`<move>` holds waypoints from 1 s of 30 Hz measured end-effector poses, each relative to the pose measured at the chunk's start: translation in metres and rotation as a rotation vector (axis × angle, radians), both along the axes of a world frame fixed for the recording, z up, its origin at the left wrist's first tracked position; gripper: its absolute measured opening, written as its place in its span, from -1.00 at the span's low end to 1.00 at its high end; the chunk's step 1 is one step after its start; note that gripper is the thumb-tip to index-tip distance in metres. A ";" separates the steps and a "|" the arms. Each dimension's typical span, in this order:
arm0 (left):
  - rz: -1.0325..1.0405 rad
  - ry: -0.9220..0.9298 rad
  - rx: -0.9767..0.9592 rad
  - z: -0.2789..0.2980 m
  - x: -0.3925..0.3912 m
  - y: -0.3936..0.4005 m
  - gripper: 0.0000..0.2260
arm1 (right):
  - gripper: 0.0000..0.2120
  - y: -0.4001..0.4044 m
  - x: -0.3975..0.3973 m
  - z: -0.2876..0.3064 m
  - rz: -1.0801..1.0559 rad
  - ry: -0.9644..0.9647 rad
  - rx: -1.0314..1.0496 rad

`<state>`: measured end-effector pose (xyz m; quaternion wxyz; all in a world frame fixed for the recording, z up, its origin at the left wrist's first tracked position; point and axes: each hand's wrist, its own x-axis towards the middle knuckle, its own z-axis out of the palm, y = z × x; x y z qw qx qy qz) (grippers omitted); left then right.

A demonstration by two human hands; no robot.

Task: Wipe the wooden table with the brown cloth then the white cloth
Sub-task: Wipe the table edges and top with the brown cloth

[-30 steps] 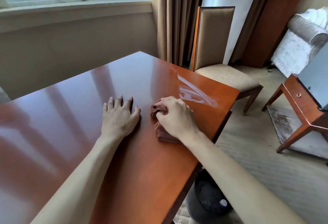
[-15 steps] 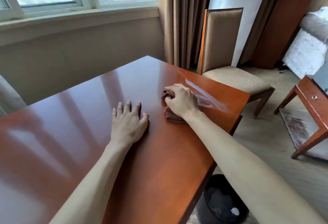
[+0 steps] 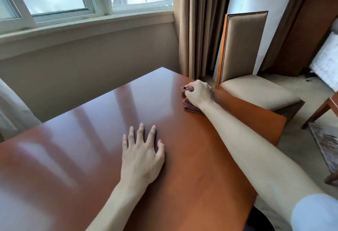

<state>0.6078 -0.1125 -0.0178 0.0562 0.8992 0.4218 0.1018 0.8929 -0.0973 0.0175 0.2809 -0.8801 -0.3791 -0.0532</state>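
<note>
Wooden table (image 3: 76, 157) edge under brown cloth (image 3: 190, 105)

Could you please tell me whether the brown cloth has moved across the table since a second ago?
Yes. The right hand has pushed the brown cloth away along the table, toward its far corner by the chair.

Glossy reddish-brown wooden desk (image 3: 102, 157), reflecting window light; brown cloth (image 3: 192, 106), bunched and folded, lies on the desk near its far right edge, partly covered.
</note>
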 end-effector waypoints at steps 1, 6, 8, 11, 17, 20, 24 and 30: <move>0.003 -0.001 -0.012 0.002 0.000 -0.001 -0.35 | -0.77 -0.016 -0.014 0.000 0.024 0.005 -0.002; 0.002 0.028 -0.071 0.010 0.002 -0.003 -0.39 | -0.75 -0.097 -0.087 -0.002 0.196 0.003 -0.011; -0.016 0.071 -0.062 0.017 0.007 0.000 -0.48 | -0.73 -0.122 -0.108 -0.005 0.232 -0.006 -0.009; -0.098 0.056 -0.058 0.026 0.025 0.015 -0.56 | -0.70 -0.140 -0.122 -0.009 0.268 -0.015 0.010; -0.119 -0.008 -0.132 0.016 0.070 0.050 -0.46 | -0.75 -0.081 -0.067 -0.007 0.193 -0.031 0.012; -0.099 -0.024 -0.096 0.005 0.073 0.053 -0.44 | -0.76 -0.028 -0.016 -0.005 0.085 -0.026 0.034; -0.084 -0.036 -0.057 0.001 0.075 0.054 -0.44 | -0.76 0.040 0.045 -0.002 0.017 -0.039 0.044; -0.073 -0.037 -0.055 -0.001 0.075 0.059 -0.43 | -0.76 0.075 0.069 0.001 -0.021 -0.069 -0.002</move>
